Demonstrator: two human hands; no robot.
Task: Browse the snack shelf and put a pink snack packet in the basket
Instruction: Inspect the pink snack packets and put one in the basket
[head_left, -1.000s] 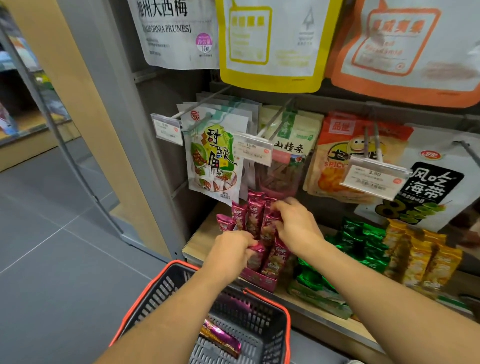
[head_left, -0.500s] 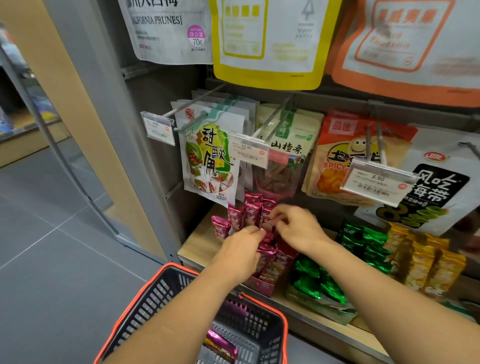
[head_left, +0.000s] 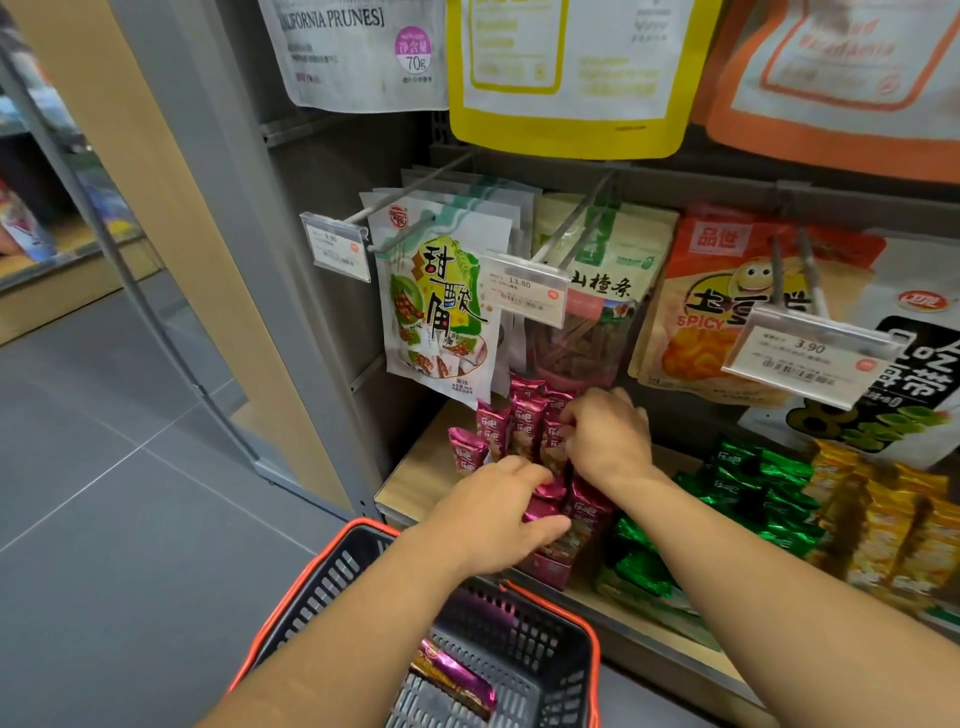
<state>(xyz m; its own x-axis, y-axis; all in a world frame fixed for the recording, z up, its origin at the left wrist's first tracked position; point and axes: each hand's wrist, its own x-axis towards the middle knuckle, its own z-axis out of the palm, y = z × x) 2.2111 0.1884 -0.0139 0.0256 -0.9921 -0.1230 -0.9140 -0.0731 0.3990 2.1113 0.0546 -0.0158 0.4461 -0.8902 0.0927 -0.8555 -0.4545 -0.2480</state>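
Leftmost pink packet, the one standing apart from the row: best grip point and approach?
Pinch the leftmost pink packet by its crimped top seal, coming from above-left. It stands upright with that side free; the other packets and the left hand crowd its right.

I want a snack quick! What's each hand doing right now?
Left hand: grips a shiny pink foil snack packet.
Right hand: pinches a second pink foil packet standing further back.

Even bright indoor light, soft overall blur, wide-angle edge warping.
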